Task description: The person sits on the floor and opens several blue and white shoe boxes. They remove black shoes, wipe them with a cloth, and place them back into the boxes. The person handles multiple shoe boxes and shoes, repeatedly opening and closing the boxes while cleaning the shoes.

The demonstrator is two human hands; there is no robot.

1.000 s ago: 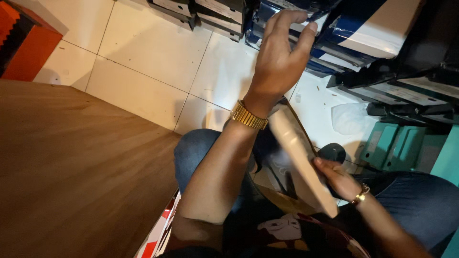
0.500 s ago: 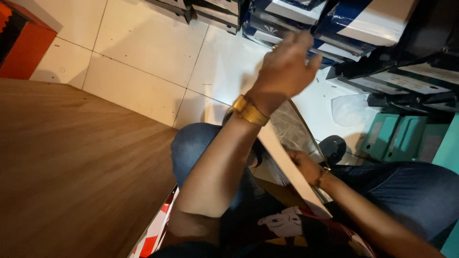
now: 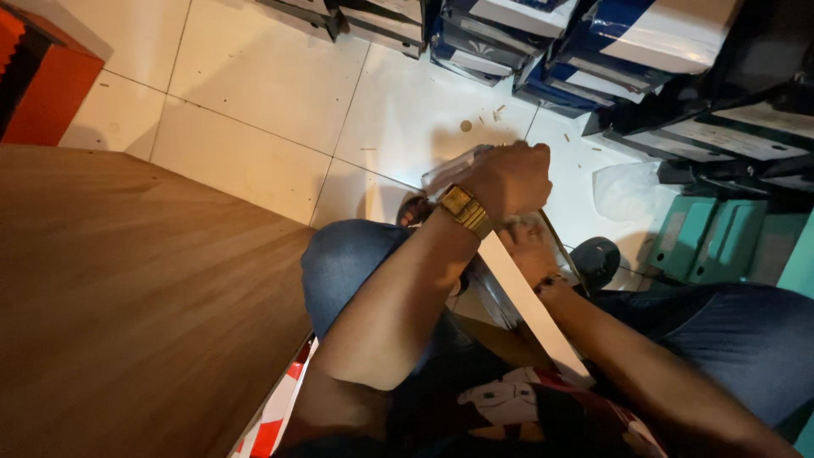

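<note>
A long flat white panel [image 3: 532,315] leans across my lap, its upper end wrapped in clear plastic film [image 3: 448,174]. My left hand [image 3: 509,178], with a gold watch on the wrist, is closed into a fist on the film at the panel's top end. Just below and partly behind it, my right hand [image 3: 527,248], with a dark bracelet on the wrist, grips the panel's edge. My fingers are mostly hidden by the left hand. I am seated, in blue jeans [image 3: 348,263].
A wooden tabletop [image 3: 127,305] fills the left side. Stacked blue and black boxes [image 3: 610,42] line the far wall. Teal boxes [image 3: 708,242] and a crumpled plastic bag [image 3: 627,191] lie on the white tiled floor [image 3: 263,93]. An orange box [image 3: 47,93] sits at far left.
My left hand has come down from high above the boxes to the top end of the panel and closed on the film. The right hand slid up the panel.
</note>
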